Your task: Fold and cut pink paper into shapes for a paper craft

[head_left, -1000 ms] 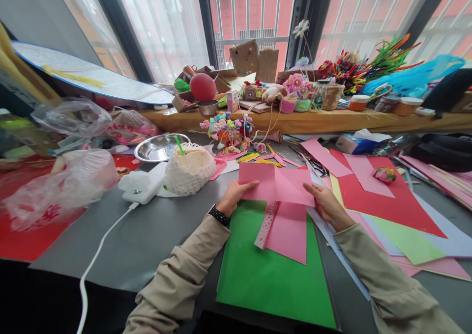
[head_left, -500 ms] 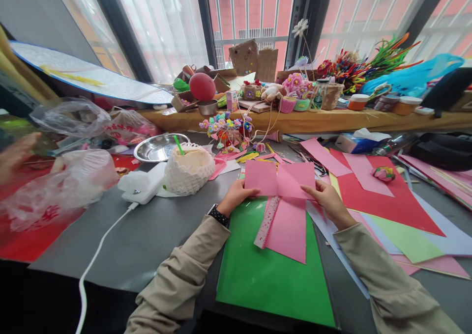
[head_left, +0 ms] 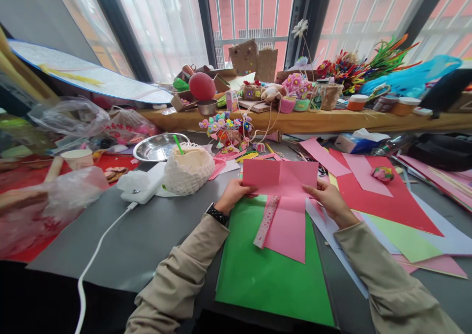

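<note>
Between my two hands a creased pink paper [head_left: 261, 177] is held up, its fold lines showing near the middle. My left hand [head_left: 235, 195] pinches its left lower edge, thumb in front. At the right edge my right hand [head_left: 324, 199] grips it between thumb and fingers. Below lies a second pink sheet [head_left: 289, 236], partly hidden by the held paper. A patterned pink ruler [head_left: 266, 223] rests on that sheet, its upper end close under the held paper. Under both is a green folder or sheet [head_left: 273, 294] on the grey table.
To the left stand a coconut in white foam net [head_left: 189, 169], a steel bowl [head_left: 157, 148] and a white charger [head_left: 145, 184] with cable. Another person's hand [head_left: 22, 199] is by a plastic bag [head_left: 79, 191] at far left. Red card [head_left: 391, 206] and coloured papers spread at right.
The pink paper has opened out slightly wider and tilted in my hands. At far left, the other person's hand has come lower and the plastic bag has shifted, uncovering a paper cup.
</note>
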Tool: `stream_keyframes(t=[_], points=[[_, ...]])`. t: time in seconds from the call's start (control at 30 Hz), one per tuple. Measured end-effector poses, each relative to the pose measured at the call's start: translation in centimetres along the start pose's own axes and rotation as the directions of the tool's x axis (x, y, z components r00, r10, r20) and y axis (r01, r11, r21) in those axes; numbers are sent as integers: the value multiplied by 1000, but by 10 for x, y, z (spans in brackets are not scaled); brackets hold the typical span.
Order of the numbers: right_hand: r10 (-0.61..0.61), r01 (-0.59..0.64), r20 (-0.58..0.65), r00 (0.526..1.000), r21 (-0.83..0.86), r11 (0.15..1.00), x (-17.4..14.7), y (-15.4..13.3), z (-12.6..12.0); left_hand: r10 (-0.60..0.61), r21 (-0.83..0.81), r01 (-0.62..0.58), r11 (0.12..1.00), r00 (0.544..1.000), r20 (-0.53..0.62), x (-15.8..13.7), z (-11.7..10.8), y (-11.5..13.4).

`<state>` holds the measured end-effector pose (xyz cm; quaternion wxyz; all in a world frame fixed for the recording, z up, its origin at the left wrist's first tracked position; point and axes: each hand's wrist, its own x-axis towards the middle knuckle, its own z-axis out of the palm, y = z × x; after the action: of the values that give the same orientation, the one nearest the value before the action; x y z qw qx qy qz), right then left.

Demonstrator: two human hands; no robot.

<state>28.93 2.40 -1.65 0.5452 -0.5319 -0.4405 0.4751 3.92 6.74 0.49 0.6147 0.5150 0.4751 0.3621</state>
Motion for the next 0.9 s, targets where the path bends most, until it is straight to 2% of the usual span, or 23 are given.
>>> stream_keyframes(t=[0.33,0.43,0.53,0.7,0.9], points=[[-5,8,-39,999,94,996,-3,-2,4,-36,-80,37,996,999,16,-4,0,2],[61,-63,15,998,134,989,-6,-4,7,-32,-97,33,995,999,14,-5,0,4],[161,-164,37,986,105,981,-8,-5,9,-23,-106,24,994,1000,13,-5,0,5],[159,-159,-40,986,3,987,-9,-7,11,-15,-109,16,994,1000,13,-5,0,4],[155,-152,-77,985,43,987,-5,-4,9,-2,-121,-1,993,1000,-17,-6,4,3]])
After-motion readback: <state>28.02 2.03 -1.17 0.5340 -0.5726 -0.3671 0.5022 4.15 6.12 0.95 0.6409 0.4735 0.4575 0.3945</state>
